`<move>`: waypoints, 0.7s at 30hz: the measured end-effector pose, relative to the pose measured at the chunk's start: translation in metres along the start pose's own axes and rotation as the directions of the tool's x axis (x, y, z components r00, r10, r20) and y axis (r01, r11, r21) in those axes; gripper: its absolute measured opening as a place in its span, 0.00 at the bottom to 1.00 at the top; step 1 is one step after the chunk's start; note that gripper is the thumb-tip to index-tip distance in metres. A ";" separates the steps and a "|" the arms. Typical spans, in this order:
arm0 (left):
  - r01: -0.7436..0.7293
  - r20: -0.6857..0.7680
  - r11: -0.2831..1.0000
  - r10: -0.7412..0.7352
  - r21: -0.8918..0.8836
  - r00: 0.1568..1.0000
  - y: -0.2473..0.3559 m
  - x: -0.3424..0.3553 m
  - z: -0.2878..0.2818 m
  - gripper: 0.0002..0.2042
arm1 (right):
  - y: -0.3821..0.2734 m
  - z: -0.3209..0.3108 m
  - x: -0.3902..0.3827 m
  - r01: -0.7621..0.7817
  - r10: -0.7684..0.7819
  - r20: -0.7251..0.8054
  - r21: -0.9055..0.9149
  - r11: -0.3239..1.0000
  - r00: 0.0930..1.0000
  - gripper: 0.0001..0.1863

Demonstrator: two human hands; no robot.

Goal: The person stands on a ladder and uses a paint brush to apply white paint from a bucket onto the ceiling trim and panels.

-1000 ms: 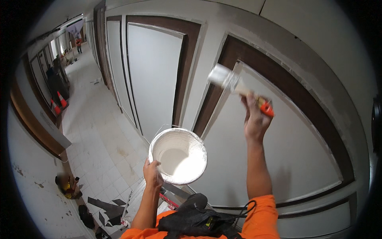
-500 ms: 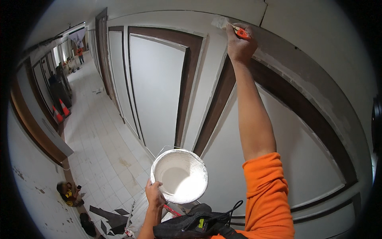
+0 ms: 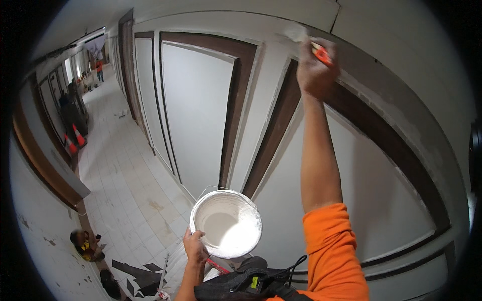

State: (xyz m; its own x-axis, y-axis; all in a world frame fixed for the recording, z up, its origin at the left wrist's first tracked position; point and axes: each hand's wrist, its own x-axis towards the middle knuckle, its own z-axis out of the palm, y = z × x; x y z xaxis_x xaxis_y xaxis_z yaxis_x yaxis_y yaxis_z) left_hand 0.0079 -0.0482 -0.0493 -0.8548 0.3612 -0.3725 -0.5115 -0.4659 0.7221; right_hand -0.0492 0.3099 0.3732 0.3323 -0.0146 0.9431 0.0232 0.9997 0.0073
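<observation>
My right hand [image 3: 317,70] is raised with fingers wrapped round a paintbrush [image 3: 321,52] with a red-orange and pale handle. Its white, blurred bristles are at the pale band of wall [image 3: 273,24] above the brown-framed panels [image 3: 198,100], partly over a greyer patch. Low in the middle, my left hand [image 3: 194,243] grips the rim and side of a white bucket [image 3: 226,231] holding white paint, with a thin wire handle. A black bag [image 3: 231,283] is strapped on me below the bucket.
The tiled corridor floor [image 3: 115,165] runs back to a standing person [image 3: 99,70]. Along the left are orange cones [image 3: 78,135], a door frame [image 3: 47,170] and a seated person [image 3: 86,248]. Dark offcuts [image 3: 140,273] and a black bag [image 3: 109,283] lie at the lower left.
My right hand has risen with the brush to the upper wall, then shifted slightly right and down. The bucket in my left hand sits lower in the view than a second ago.
</observation>
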 end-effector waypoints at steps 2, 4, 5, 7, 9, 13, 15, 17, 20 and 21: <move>-0.007 -0.003 1.000 0.007 0.013 1.000 -0.004 0.006 -0.007 0.23 | -0.001 0.024 -0.006 -0.080 0.070 0.095 0.107 0.991 0.993 0.08; 0.000 0.014 1.000 0.000 0.017 1.000 -0.008 0.006 -0.005 0.23 | 0.008 0.039 -0.006 -0.064 0.054 0.109 0.087 0.994 0.993 0.08; 0.000 0.006 1.000 0.000 0.009 1.000 -0.005 0.004 -0.002 0.22 | 0.011 0.047 -0.006 -0.059 0.049 0.138 0.071 0.996 0.989 0.07; 0.003 0.014 1.000 -0.003 0.001 1.000 -0.002 0.003 0.002 0.22 | 0.023 0.047 -0.001 -0.043 0.035 0.160 0.046 0.998 0.986 0.07; -0.024 0.033 1.000 0.025 -0.018 0.999 -0.001 0.004 0.000 0.22 | 0.016 0.045 0.000 -0.056 0.054 0.105 0.018 0.998 0.993 0.06; -0.016 0.016 1.000 0.017 -0.016 1.000 -0.004 0.008 -0.002 0.22 | 0.009 0.016 0.012 -0.031 0.034 0.034 -0.103 0.994 0.999 0.06; -0.021 0.027 0.999 0.022 -0.026 0.999 -0.009 0.011 -0.005 0.22 | 0.003 0.002 0.017 -0.112 0.104 -0.073 -0.104 0.988 0.992 0.06; -0.006 0.032 1.000 0.006 -0.020 0.999 -0.010 0.013 -0.008 0.23 | -0.008 0.000 0.016 -0.081 0.076 -0.044 -0.122 0.989 0.996 0.07; -0.009 0.034 1.000 0.010 -0.018 0.999 -0.015 0.014 -0.010 0.23 | -0.013 0.023 0.006 -0.087 0.083 0.039 0.108 0.990 0.996 0.07; -0.018 0.035 0.999 0.019 -0.029 0.999 -0.016 0.014 -0.009 0.24 | -0.011 0.034 0.003 -0.088 0.084 0.040 0.105 0.991 0.996 0.07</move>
State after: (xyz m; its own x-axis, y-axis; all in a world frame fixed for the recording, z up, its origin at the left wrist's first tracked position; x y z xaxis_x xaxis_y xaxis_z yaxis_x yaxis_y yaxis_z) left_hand 0.0032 -0.0430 -0.0715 -0.8608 0.3805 -0.3380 -0.4983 -0.4953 0.7116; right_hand -0.0800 0.2999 0.3873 0.2950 0.0705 0.9529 -0.1056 0.9936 -0.0408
